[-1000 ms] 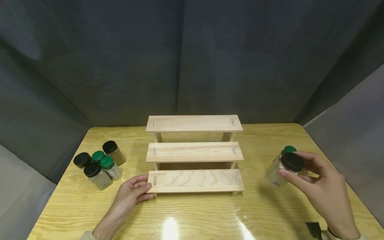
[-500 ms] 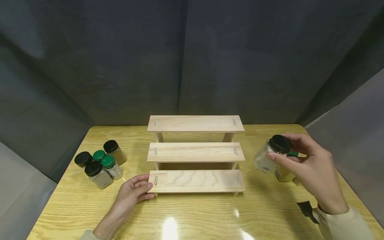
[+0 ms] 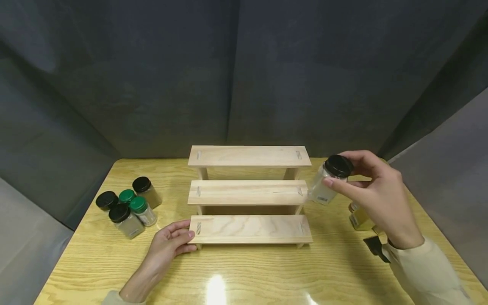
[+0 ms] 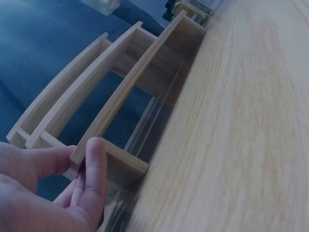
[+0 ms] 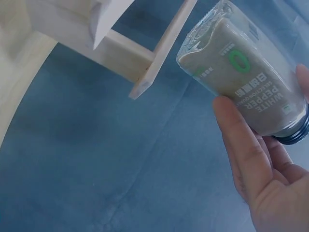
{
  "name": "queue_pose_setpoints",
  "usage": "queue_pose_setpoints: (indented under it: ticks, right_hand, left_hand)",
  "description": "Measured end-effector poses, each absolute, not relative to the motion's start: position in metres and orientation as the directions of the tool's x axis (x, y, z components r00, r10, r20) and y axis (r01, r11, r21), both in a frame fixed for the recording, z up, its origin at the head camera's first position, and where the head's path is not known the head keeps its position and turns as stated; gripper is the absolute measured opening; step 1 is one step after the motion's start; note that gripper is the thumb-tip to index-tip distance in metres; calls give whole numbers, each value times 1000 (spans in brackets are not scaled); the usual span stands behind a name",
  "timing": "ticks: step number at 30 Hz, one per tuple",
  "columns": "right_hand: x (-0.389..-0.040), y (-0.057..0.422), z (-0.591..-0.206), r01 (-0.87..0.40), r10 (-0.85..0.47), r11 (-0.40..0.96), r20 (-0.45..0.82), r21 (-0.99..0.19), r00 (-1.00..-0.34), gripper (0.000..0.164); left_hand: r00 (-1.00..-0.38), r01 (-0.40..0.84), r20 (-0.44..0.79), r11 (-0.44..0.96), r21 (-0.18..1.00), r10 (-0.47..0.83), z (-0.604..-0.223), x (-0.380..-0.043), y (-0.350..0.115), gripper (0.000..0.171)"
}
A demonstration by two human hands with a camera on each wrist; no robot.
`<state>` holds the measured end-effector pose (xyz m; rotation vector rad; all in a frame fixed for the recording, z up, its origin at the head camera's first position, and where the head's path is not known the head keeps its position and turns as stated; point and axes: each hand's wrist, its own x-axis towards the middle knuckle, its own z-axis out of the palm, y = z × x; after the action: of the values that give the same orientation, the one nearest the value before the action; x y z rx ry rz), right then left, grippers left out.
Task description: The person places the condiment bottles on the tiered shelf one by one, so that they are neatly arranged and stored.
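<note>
My right hand [image 3: 381, 199] grips a white pepper jar [image 3: 324, 186] with a black lid, tilted and raised just off the right end of the wooden three-step rack [image 3: 248, 192]. In the right wrist view the label on the pepper jar [image 5: 256, 72] reads "white pepper", and the thumb and fingers close around it near the lid. My left hand [image 3: 165, 243] pinches the left end of the rack's lowest step. The left wrist view shows the thumb and fingertips on that step's corner [image 4: 79, 157]. All three steps of the rack are bare.
To the left of the rack stands a cluster of several spice jars [image 3: 129, 212] with black or green lids. Partly behind my right wrist are more jars [image 3: 360, 219]. Dark curtains [image 3: 228, 76] enclose the table [image 3: 244, 275] at the back and sides.
My right hand has lifted the pepper jar and carried it left, away from the jars on the right, toward the rack. The left hand keeps its hold on the lowest step.
</note>
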<state>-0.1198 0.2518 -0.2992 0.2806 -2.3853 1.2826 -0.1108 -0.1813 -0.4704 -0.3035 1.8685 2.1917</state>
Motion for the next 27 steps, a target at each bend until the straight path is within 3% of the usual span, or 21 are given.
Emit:
queue_pose_setpoints:
  ticks: [27]
  right_hand:
    - [-156,202,-279,-480,-80,496,513,-723,-855,46]
  left_hand:
    - [-951,-309,-302,-152,939,72,-471,-112,-183,46]
